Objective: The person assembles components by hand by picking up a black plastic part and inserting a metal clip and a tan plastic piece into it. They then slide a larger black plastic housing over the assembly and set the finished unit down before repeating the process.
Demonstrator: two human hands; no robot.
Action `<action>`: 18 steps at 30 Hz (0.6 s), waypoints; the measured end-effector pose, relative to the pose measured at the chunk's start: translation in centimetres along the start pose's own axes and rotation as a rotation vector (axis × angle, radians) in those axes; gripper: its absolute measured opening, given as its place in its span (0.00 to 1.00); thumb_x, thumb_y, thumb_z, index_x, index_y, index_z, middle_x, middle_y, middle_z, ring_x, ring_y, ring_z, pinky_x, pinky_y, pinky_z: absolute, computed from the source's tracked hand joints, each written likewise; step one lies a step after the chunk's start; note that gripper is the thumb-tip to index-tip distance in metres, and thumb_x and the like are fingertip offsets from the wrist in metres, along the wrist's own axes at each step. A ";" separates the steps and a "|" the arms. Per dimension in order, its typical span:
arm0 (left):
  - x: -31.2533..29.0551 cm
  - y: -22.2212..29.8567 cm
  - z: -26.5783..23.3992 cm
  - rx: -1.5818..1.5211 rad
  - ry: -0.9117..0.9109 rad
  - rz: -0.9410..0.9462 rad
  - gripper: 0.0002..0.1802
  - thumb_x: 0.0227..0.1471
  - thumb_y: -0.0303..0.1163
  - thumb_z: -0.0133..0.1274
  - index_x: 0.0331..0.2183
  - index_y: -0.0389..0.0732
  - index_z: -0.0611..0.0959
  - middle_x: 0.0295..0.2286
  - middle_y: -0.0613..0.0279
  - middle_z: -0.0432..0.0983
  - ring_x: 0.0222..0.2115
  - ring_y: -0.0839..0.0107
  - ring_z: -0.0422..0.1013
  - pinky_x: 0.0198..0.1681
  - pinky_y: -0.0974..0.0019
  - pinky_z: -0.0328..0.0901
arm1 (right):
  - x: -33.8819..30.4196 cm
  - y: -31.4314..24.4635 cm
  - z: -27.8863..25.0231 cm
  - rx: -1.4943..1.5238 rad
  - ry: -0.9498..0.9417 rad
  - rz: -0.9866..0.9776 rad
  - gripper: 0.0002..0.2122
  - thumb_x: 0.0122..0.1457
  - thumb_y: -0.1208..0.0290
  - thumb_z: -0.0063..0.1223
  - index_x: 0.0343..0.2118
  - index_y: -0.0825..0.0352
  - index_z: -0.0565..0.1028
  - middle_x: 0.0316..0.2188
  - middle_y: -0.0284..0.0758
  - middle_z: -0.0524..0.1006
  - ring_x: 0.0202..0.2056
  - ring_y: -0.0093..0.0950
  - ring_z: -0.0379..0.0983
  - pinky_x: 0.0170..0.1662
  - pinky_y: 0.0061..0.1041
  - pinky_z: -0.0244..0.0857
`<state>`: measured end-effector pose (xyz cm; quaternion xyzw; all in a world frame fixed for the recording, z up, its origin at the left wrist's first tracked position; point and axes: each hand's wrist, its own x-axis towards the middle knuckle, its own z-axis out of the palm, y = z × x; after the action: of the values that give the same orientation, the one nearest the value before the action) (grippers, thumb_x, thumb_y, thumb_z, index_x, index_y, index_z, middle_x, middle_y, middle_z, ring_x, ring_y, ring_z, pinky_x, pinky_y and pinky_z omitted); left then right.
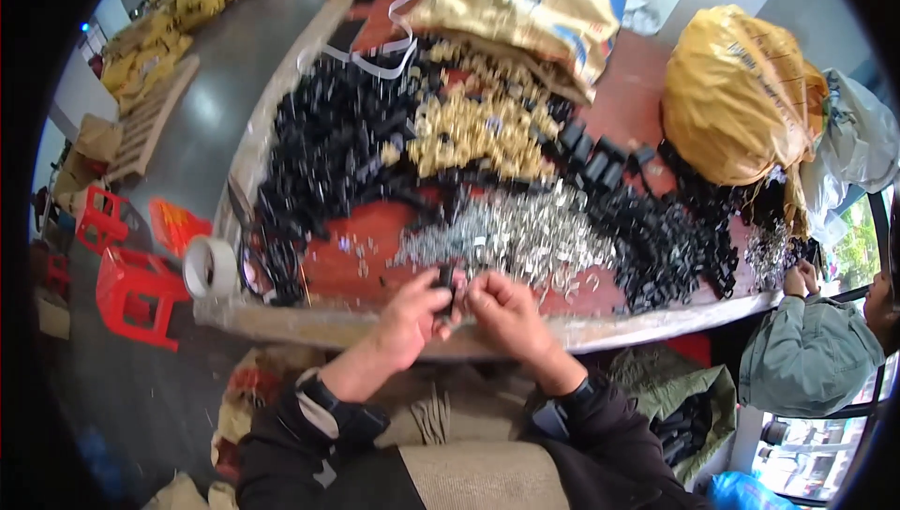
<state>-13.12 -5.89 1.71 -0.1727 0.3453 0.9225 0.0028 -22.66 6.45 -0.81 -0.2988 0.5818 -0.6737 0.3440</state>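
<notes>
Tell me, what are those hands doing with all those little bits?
A person's left hand and right hand pinch one small black piece together at the near edge of a red table. Behind it lie heaps of silver clips, gold parts and black parts. Another person sits on the right.

Soft daylight, slightly blurred, dark fisheye rim, edges bent

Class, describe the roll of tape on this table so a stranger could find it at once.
Start at the long red table heaped with small parts. Go to its near left corner, left of the left hand. The roll of tape sits there at the edge: the only pale, ring-shaped thing, beside black parts.
</notes>
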 end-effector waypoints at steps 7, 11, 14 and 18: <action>0.5 0.4 -0.3 -0.007 -0.020 -0.036 0.17 0.50 0.30 0.39 0.43 0.36 0.65 0.29 0.64 0.69 0.27 0.76 0.67 0.23 0.77 0.62 | -0.5 -1.1 -1.4 -0.092 0.010 0.026 0.04 0.53 0.74 0.43 0.27 0.68 0.66 0.22 0.25 0.68 0.19 0.09 0.55 0.21 0.09 0.50; 0.4 -0.1 -0.1 0.049 0.058 -0.078 0.17 0.50 0.31 0.40 0.43 0.36 0.66 0.30 0.64 0.70 0.28 0.75 0.68 0.24 0.77 0.62 | -0.7 -1.3 -1.2 -0.132 0.030 -0.006 0.04 0.53 0.74 0.44 0.27 0.69 0.67 0.22 0.25 0.69 0.18 0.09 0.55 0.20 0.08 0.50; 0.0 -0.6 -0.7 0.067 0.041 -0.099 0.18 0.50 0.31 0.41 0.44 0.38 0.65 0.32 0.64 0.70 0.29 0.75 0.68 0.26 0.77 0.62 | -1.2 -1.3 -1.3 -0.259 0.032 -0.026 0.02 0.50 0.78 0.46 0.26 0.69 0.67 0.18 0.26 0.67 0.19 0.12 0.58 0.20 0.12 0.53; -0.1 -1.0 -1.1 0.094 0.024 -0.116 0.17 0.51 0.31 0.41 0.44 0.38 0.66 0.32 0.64 0.70 0.29 0.75 0.68 0.29 0.75 0.63 | -1.3 -1.3 -1.1 -0.536 -0.018 -0.200 0.03 0.47 0.79 0.49 0.25 0.69 0.67 0.18 0.28 0.67 0.18 0.15 0.60 0.20 0.14 0.54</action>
<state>-12.57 -5.81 0.33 -0.2031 0.3778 0.9013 0.0602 -22.98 8.26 0.36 -0.4408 0.7039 -0.5237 0.1896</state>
